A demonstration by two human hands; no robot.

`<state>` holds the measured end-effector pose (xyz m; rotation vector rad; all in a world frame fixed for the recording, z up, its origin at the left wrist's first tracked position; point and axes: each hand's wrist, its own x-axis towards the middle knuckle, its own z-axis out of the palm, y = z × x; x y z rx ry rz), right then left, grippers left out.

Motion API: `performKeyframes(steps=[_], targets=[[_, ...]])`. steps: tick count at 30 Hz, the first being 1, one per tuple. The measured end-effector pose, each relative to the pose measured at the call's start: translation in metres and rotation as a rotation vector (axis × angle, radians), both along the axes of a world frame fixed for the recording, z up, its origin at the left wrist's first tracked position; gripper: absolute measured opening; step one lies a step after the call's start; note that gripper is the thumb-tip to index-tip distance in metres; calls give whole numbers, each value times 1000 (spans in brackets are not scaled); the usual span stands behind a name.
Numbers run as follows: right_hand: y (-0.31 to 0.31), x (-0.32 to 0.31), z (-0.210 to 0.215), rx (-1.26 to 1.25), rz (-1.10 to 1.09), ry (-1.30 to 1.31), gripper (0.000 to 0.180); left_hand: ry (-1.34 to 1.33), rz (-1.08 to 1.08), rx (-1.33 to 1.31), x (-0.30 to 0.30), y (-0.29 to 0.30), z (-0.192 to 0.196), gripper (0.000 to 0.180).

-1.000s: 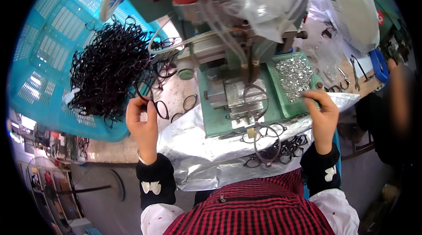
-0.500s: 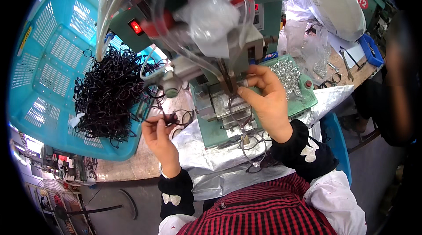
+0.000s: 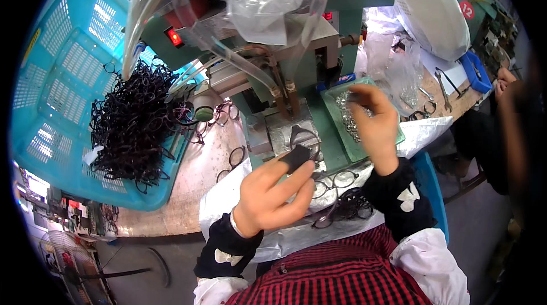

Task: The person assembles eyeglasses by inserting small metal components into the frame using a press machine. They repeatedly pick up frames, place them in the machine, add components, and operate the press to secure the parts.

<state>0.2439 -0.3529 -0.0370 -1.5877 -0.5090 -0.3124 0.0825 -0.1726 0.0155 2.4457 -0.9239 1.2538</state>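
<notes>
My left hand (image 3: 273, 196) is closed on a dark eyeglass frame (image 3: 302, 133), held in front of the machine's metal fixture (image 3: 282, 131). A flat black piece (image 3: 296, 158) covers the tip area of its forefinger; whether it is a finger cover I cannot tell. Above the fixture, two copper-coloured electrode arms (image 3: 286, 100) point down. My right hand (image 3: 376, 128) hangs over the green tray (image 3: 336, 112) of small shiny metal parts (image 3: 348, 125). Its fingers are bent and slightly apart, a little blurred, and nothing shows between them. Finished-looking dark frames (image 3: 345, 179) lie on silver foil below the fixture.
A blue basket (image 3: 62, 134) at the left holds a heap of dark eyeglass frames (image 3: 134, 128). Loose frames (image 3: 236, 157) lie on the wooden bench. Clear plastic bags (image 3: 404, 71), a wrench (image 3: 443, 89) and a blue bin (image 3: 477, 71) are at the right, near another person's hand (image 3: 504, 80).
My left hand has moved right from beside the basket to the fixture, bringing an eyeglass frame. My right hand has left the electrodes for the tray. The frame hanging there now lies lower, on the foil.
</notes>
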Motion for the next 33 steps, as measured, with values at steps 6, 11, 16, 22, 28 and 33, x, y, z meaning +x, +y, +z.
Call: performKeyframes(steps=[6, 11, 16, 22, 28, 33], targets=[[-51, 29, -48, -172, -228, -37, 29, 2, -54, 25, 11, 0, -10, 27], [-27, 22, -47, -335, -204, -166, 15, 4, -8, -24, 3, 0, -12, 12], [-18, 24, -46, -398, -278, -344, 12, 88, 254, -130, -54, -8, -19, 25], [-42, 15, -51, -49, -43, 126, 17, -101, 1031, -348, -102, 45, 10, 20], [15, 0, -22, 27, 161, 170, 15, 387, 900, -113, -51, 112, -64, 17], [-16, 1, -41, -183, -28, 107, 16, 548, 828, 7, -22, 128, -118, 6]])
